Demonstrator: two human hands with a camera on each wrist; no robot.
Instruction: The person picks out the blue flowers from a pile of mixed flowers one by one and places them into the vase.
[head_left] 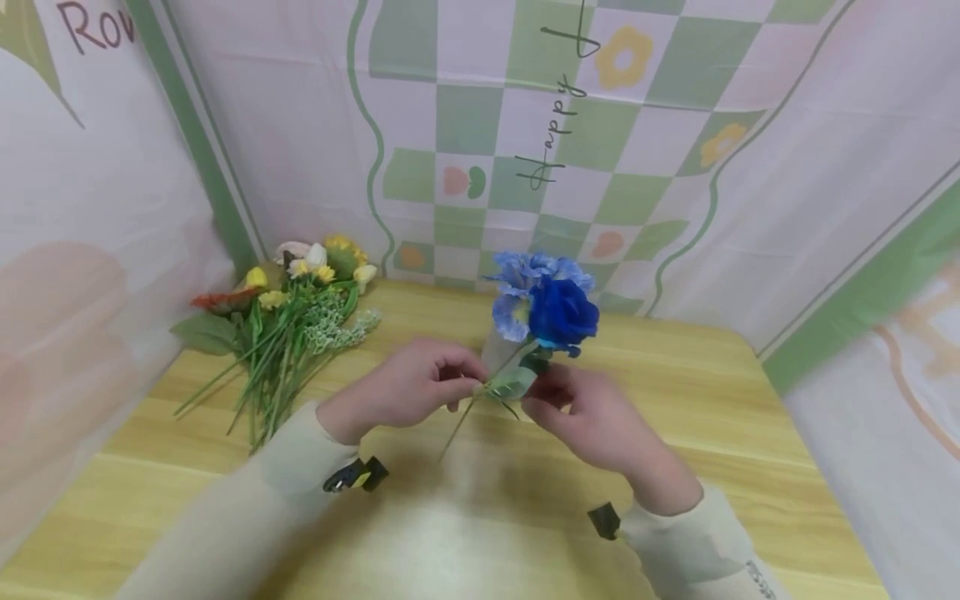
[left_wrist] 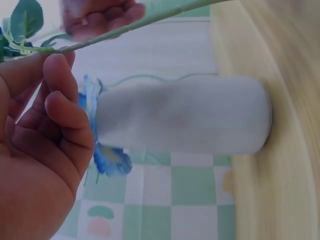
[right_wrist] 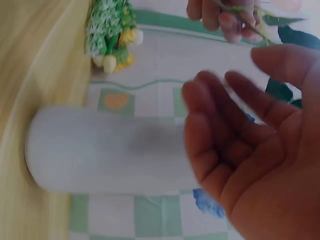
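A dark blue rose (head_left: 562, 313) on a long green stem (left_wrist: 135, 26) slants across the middle of the head view. My left hand (head_left: 420, 382) pinches that stem below its leaves (head_left: 513, 383), between thumb and fingertips. Close to the leaves on the other side is my right hand (head_left: 592, 415); in the right wrist view its fingers (right_wrist: 200, 142) curl loosely around nothing. Behind the rose stands a white vase (left_wrist: 185, 115), upright on the table, with a light blue flower (head_left: 513, 315) at its mouth. In the head view the rose and hands hide most of the vase.
On the left of the wooden table (head_left: 675, 375) lies a pile of flowers (head_left: 300, 308) in yellow, white and red, their stems pointing toward me. A printed cloth (head_left: 465, 117) hangs behind the table, with more cloth at both sides.
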